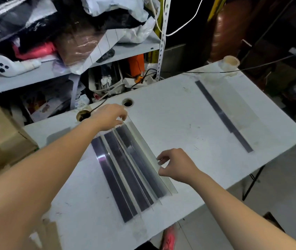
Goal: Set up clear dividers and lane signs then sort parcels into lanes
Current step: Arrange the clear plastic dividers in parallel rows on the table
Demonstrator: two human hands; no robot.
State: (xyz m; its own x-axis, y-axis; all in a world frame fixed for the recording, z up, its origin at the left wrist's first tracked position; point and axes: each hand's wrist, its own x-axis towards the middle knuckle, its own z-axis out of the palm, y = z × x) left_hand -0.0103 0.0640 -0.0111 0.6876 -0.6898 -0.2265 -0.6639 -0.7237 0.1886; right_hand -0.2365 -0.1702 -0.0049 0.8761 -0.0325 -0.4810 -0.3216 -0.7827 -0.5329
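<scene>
- Reaching along a bundle of clear, L-shaped plastic dividers point(123, 170), the person had one hand at each end of the outermost piece point(141, 147), probably because a strip that long and thin would sag or twist if lifted from one point.
- The left hand point(110, 117) sat at the far end, by the round cable hole point(127, 102), its fingers point(122, 117) curled down onto the tip of that piece. Whether they had closed on it could not be told.
- The right hand point(176, 166) hovered at the nearer half, its fingers point(161, 158) bent and the thumb set apart from them, astride the top edge of the upright clear wall. A firm pinch could not be confirmed.
- The bundle lay at the middle of the white desk point(179, 114), strips side by side and touching, running slantwise from the far edge to the near one. Nested so, they took little room while waiting.
- One more divider of the same kind point(223, 116) lay alone, well apart near the desk's right side and roughly parallel to the bundle. It looked like the first lane edge, already placed.
- No lane signs showed on the desk, so the task seemed early, with sorting not yet begun.
- A brown cardboard box point(1, 141) stood just beside the desk's left end.
</scene>
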